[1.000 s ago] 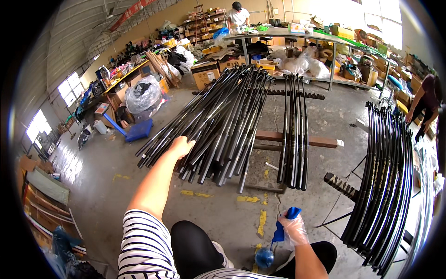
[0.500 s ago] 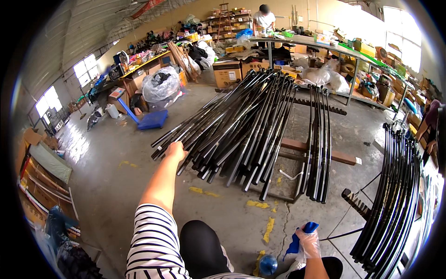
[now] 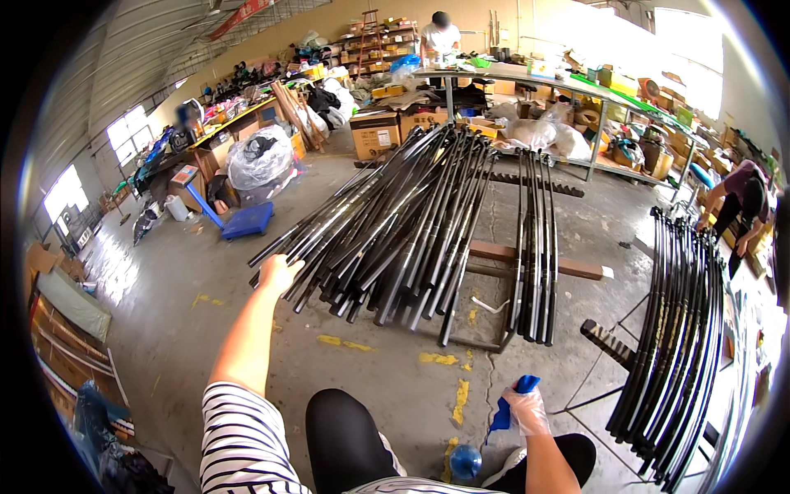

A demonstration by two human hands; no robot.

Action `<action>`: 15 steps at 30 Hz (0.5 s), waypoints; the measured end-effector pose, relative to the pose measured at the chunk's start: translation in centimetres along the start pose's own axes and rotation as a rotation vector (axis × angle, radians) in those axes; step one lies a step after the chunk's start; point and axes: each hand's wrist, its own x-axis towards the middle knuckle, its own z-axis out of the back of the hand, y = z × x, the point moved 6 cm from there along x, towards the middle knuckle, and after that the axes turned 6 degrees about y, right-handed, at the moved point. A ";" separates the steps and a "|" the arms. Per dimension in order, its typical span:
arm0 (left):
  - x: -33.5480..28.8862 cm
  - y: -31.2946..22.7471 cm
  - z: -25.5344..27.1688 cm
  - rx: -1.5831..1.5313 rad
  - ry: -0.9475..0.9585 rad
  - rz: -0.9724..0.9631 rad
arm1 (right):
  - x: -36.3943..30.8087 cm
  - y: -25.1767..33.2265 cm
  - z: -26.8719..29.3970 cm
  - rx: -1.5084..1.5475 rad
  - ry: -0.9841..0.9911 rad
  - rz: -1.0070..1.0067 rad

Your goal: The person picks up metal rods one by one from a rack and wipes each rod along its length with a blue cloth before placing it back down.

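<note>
A wide, fanned pile of long glossy black poles [image 3: 395, 222] lies in front of me, its near ends raised above the floor on a low frame. At the pile's left edge, my left hand [image 3: 278, 273] is bare and closed round the near end of a pole; its fingers are partly hidden. My right hand [image 3: 527, 410], in a thin clear plastic glove, grips a blue cloth [image 3: 500, 414] low above my right knee. Just right of the pile, a few separate black poles [image 3: 535, 255] lie side by side on the same supports.
A rack of black poles [image 3: 671, 337] stands at the right, with a co-worker [image 3: 741, 206] bent beside its far end. Another person [image 3: 440, 37] stands behind the back table [image 3: 527, 76]. A blue platform scale [image 3: 247, 221] and a blue-topped round container [image 3: 466, 463] are on the floor.
The whole view has shifted, moving the scene slightly left and up. More of the co-worker at the right shows. Both my hands keep their grips.
</note>
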 end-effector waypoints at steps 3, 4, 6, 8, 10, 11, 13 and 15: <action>-4.1 -0.3 0.4 -0.083 -0.214 -0.211 | 1.0 -3.1 0.2 0.151 0.014 0.052; -6.4 -1.2 0.3 -0.179 -0.134 -0.215 | 0.9 -4.5 0.8 0.233 0.001 0.076; -12.2 1.5 0.1 -0.337 -0.059 -0.121 | -1.4 -2.3 0.8 0.552 0.051 -0.035; -18.7 4.2 -1.3 -0.442 0.021 -0.054 | -4.2 1.8 2.1 0.886 0.103 -0.079; -25.4 7.2 -2.5 -0.490 0.093 -0.010 | -5.4 5.9 3.7 1.233 0.174 -0.024; -28.3 8.6 -3.4 -0.507 0.132 -0.014 | -5.8 7.8 4.9 1.258 0.152 0.031; -34.2 14.2 -5.5 -0.348 -0.016 -0.264 | -6.4 13.8 7.1 1.230 0.183 0.166; -36.7 4.7 -1.9 -0.594 0.461 0.044 | -4.7 17.4 10.7 1.213 0.210 0.374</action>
